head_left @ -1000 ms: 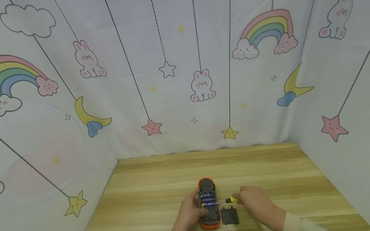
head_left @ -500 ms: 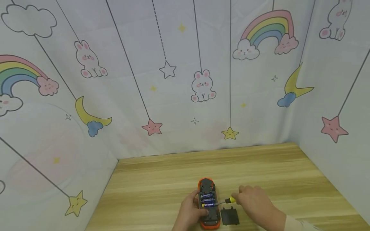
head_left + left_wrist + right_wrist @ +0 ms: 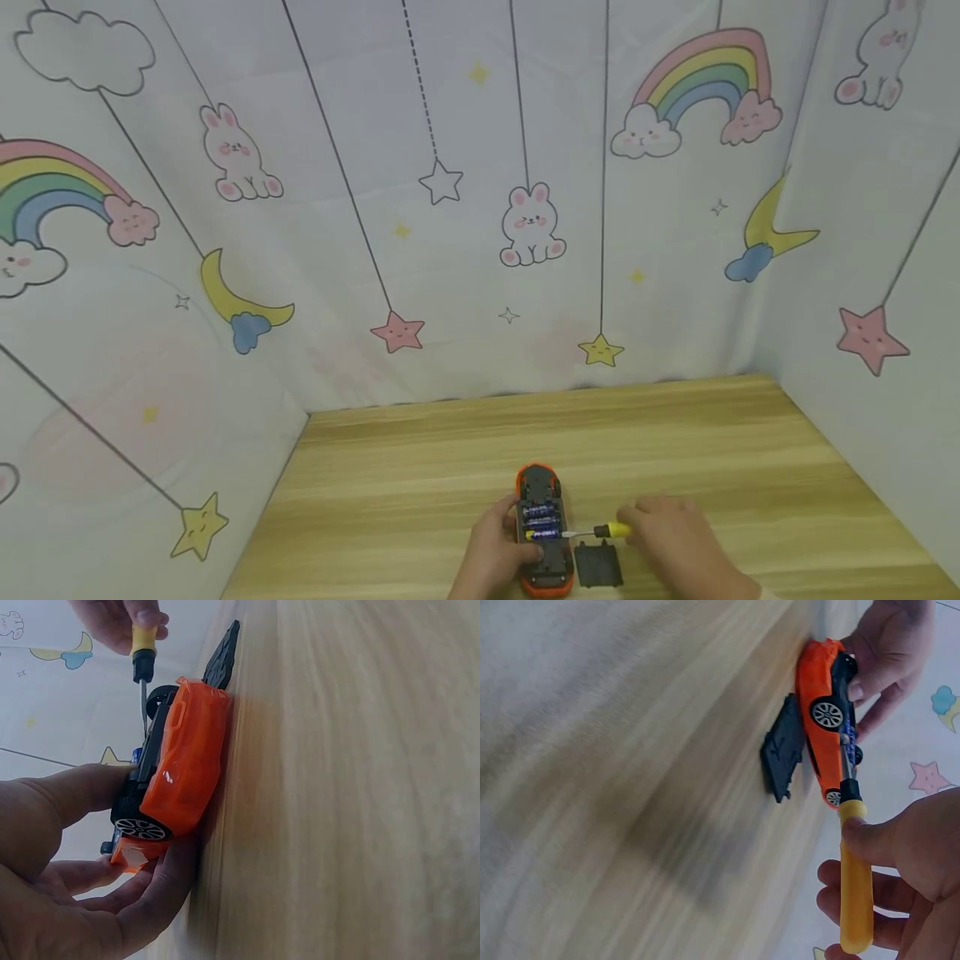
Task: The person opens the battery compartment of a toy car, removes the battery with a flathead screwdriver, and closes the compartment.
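A person's left hand point(image 3: 491, 550), at eight o'clock from the toy's middle, gripped an upturned orange toy car point(image 3: 553, 560), its thumb on the black underside and its fingers curled about the body. Just beside the car, at four o'clock, a black cover point(image 3: 598, 565) lay on the wooden tabletop point(image 3: 420, 467). At three o'clock, the right hand point(image 3: 678, 546) held a screwdriver point(image 3: 600, 531) by its yellow handle, thumb along the grip, shaft pointing toward nine o'clock.

In the preceding half second, the right hand had drawn slightly outward toward three o'clock and the shaft had come more level, leaving the tip at the car's edge, by the end of the nearest battery. Whether it touched could not be told. Three blue batteries point(image 3: 542, 522) sat side by side in the car's open underside, so the small pull-back appeared to have freed none of them, and the work there looked unfinished.

Farther off, toward twelve o'clock, the tabletop ran back to a pale backdrop point(image 3: 450, 275) covered in cartoon prints.
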A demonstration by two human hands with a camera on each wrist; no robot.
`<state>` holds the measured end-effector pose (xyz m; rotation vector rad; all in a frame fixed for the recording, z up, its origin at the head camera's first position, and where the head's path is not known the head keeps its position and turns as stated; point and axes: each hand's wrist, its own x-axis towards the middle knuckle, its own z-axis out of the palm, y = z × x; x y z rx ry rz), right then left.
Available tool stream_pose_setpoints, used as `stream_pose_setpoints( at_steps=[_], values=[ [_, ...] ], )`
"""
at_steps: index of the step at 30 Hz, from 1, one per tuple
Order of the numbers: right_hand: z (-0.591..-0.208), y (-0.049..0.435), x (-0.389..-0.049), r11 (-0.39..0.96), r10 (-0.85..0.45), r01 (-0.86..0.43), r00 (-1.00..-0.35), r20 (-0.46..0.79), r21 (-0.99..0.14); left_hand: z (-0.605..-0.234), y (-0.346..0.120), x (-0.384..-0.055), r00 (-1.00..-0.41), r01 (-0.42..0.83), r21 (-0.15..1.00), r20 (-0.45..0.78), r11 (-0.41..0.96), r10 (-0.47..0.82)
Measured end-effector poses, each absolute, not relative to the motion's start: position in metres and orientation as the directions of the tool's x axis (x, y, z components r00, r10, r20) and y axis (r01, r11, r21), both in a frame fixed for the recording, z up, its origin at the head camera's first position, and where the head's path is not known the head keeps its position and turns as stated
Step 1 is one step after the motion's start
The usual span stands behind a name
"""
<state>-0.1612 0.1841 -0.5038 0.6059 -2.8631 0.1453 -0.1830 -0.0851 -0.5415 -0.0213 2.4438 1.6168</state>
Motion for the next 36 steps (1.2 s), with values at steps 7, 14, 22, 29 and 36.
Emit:
stream_pose_setpoints(
  at_steps=[7, 14, 22, 29, 36],
  values=[
    [-0.506, 0.180, -0.158, 0.931, -0.323, -0.342, -0.935, 0.147, -0.126, -0.542, -0.086, -0.182, -0.981, -0.103, 0.916, -0.158, 0.387, 0.113],
    [-0.512, 0.184, -0.161, 0.930, -0.266, -0.306, -0.942, 0.207, -0.201, -0.542, -0.088, -0.182, -0.978, -0.115, 0.921, -0.171, 0.373, 0.122],
    [-0.518, 0.194, -0.164, 0.923, -0.124, -0.151, -0.987, 0.100, -0.355, -0.541, -0.088, -0.182, -0.975, -0.139, 0.911, -0.195, 0.388, 0.110],
    [-0.523, 0.201, -0.167, 0.904, -0.085, -0.102, -0.995, 0.061, -0.414, -0.540, -0.087, -0.182, -0.975, -0.140, 0.911, -0.195, 0.388, 0.107],
    [-0.530, 0.205, -0.169, 0.882, -0.066, -0.088, -0.996, 0.062, -0.463, -0.541, -0.087, -0.184, -0.972, -0.152, 0.906, -0.209, 0.395, 0.107]
  ],
)
